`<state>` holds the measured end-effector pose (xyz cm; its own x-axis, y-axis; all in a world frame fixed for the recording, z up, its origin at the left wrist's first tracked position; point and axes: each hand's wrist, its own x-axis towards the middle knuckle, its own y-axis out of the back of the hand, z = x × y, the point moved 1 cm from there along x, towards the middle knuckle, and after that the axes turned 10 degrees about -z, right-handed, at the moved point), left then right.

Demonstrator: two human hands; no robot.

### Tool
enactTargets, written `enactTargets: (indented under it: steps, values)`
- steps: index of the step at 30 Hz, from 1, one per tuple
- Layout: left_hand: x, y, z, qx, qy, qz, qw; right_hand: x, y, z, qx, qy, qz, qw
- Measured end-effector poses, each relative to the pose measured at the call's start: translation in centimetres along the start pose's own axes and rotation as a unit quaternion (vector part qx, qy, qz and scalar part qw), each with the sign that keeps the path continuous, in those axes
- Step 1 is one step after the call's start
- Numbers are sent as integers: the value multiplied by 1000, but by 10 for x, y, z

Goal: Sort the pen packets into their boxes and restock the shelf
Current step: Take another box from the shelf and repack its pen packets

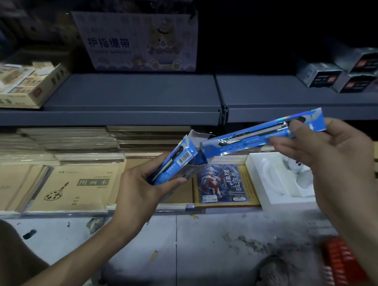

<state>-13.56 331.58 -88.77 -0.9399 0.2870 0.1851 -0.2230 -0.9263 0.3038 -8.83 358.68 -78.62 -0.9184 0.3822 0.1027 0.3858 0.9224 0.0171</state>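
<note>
Blue and holographic, a long pen packet [261, 133] slanting up to the right, pinched near its upper end by the fingers [282, 143] of the right hand [328, 164], thumb on the near face. Lower end of that packet touching or just inside the open mouth of a small blue box [178, 162]; cannot tell which. Box gripped by the left hand [141, 184], fingers [177, 180] curled tight around its lower half, white barcode label facing up, grey flaps standing open at the top, more blue packets showing inside.

Beyond the fingers of both hands, a grey metal shelf [131, 95], mostly bare. Well up and left of the left fingers, a pale purple carton [134, 42] printed with a bear, and a tan tray of small boxes [21, 84] at the far left. Up and right of the right fingers, grey and black little boxes [343, 72], stacked.

Below the fingers, on the lower shelf, brown kraft sketchbooks [79, 187] in flat piles, a blue hero-printed paper pack [223, 182] directly under the box, and a white moulded tray [278, 181] under the right fingers. Red item [340, 264] on the dusty floor [199, 243], blurred.
</note>
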Motion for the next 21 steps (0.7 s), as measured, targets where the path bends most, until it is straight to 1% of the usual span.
enactTargets:
  steps: [5, 11, 14, 17, 21]
  values:
    - [-2, -1, 4, 25, -32, 8, 999, -2, -3, 1, -22, 21, 1, 1000]
    - [-5, 0, -2, 87, -65, 12, 994, -9, -15, 7, -18, -28, -11, 999]
    - [-7, 0, 0, 97, -78, 15, 992, -17, -26, 12, -25, -32, -26, 999]
    - [-8, -3, 3, 85, -78, 18, 993, -28, -41, 22, -55, -35, -46, 997]
    - [-11, -6, 4, 95, -75, 12, 993, -37, -64, 39, -114, -24, -85, 990]
